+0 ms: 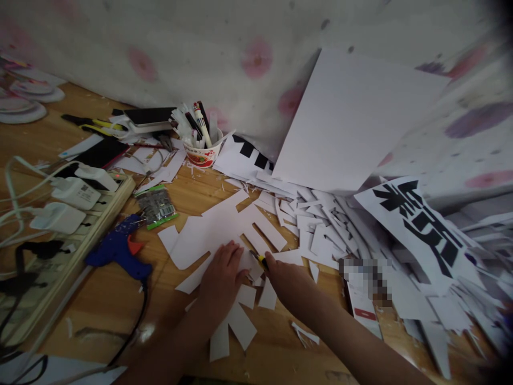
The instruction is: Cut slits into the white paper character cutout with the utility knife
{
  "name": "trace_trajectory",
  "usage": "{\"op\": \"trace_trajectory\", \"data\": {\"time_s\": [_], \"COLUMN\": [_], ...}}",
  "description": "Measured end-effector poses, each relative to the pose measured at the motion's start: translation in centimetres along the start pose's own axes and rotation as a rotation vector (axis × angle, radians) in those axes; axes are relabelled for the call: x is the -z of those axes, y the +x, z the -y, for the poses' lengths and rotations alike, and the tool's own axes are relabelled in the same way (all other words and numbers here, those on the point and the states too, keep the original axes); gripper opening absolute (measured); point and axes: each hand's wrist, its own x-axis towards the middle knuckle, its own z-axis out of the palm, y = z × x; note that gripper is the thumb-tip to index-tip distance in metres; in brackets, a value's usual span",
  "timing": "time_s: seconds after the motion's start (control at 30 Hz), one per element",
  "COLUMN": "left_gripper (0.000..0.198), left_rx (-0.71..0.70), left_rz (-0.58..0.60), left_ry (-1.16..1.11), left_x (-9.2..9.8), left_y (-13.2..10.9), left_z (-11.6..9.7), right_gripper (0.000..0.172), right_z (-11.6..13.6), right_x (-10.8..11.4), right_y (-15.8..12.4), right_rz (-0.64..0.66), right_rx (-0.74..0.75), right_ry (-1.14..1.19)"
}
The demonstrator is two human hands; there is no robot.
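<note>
A white cut-out board shape (218, 224) with several slots and strip-like arms lies on the wooden table. My left hand (224, 272) rests flat on its lower part, fingers stretched out and pressing down. Closed around a yellow and black craft knife (262, 260) is my right hand (286, 280), just right of the left one. The knife's blade points up and left, at the board between both hands; whether its tip is in the material I cannot tell. Below the hands, more white strips (241, 326) spread out.
A blue glue gun (118, 251) lies left, beside a power strip (108, 198) full of plugs. Behind stand a paper cup of pens (202, 152) and a leaning white board (356, 123). Offcuts (320, 224) and a sheet with black characters (420, 224) are piled right.
</note>
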Motion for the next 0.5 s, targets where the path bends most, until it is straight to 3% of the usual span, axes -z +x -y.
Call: {"op": "trace_trajectory", "data": {"time_s": [0.27,0.5], "left_gripper": [0.036,0.037], "left_rx": [0.016,-0.001], "left_rz": [-0.009,-0.036], "left_ry": [0.003,0.028], "left_x": [0.0,0.4], "left_y": [0.0,0.5], "left_z": [-0.2,0.9], "right_gripper": [0.046,0.041], "right_z": [0.0,0.3], "right_x": [-0.7,-1.6], "right_y": [-0.3,-0.6], "right_rz": [0.036,0.074], "right_rx": [-0.023,-0.104], "right_ry": [0.036,0.099]}}
